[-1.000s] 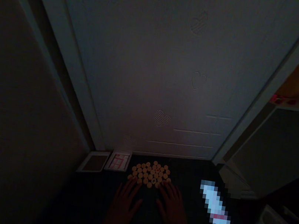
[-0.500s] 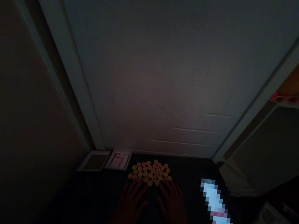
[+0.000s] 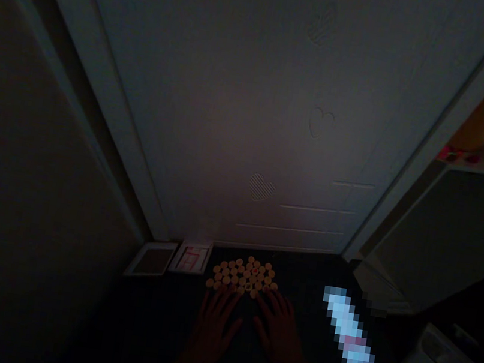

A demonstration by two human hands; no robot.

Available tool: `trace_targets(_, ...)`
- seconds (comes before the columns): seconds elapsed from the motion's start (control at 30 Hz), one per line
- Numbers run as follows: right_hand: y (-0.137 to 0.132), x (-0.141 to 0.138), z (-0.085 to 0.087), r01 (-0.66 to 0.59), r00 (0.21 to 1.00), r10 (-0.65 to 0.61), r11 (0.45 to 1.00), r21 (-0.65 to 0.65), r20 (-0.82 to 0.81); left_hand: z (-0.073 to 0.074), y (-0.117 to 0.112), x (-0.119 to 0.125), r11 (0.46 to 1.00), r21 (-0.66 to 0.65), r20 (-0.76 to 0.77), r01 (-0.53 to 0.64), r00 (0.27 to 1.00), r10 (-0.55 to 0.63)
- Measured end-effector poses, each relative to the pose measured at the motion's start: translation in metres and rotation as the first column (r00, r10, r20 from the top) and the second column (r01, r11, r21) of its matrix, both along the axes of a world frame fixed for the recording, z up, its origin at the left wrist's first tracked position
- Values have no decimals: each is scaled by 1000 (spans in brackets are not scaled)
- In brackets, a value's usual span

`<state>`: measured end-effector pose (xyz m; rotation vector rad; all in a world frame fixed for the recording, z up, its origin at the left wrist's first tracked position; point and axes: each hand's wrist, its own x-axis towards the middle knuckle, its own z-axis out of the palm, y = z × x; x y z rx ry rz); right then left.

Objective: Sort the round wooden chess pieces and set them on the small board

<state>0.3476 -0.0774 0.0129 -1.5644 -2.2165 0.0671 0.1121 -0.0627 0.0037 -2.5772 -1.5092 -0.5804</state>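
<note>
Holding left hand point(image 3: 217, 326) and right hand point(image 3: 278, 328) palm-down, with fingers spread, at near edge of pale round discs point(image 3: 242, 281) (touching or not, cannot tell).

A person's left hand point(image 3: 215, 322) and right hand point(image 3: 278, 328) stretch palms-down, fingers point(image 3: 222, 301) spread, at lower center frame, thumbs point(image 3: 233, 329) angled inward.

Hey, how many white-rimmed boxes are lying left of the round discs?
2. The first box, with red marks inside, sits just left of the round discs; the second box, brown inside, lies farther left. Darkness could hide others.
</note>
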Motion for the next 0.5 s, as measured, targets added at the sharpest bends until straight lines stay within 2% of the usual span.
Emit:
trace_targets(0.33, -1, 2, -5, 30, 998, -28, 999, 39, -50, 11, 21, 21, 999, 30, 43, 20, 999, -21)
trace_targets(0.5, 2, 2, -18, 103, 989, -92, 991, 88, -113, 13, 14, 19, 998, 15, 21, 55, 998, -55)
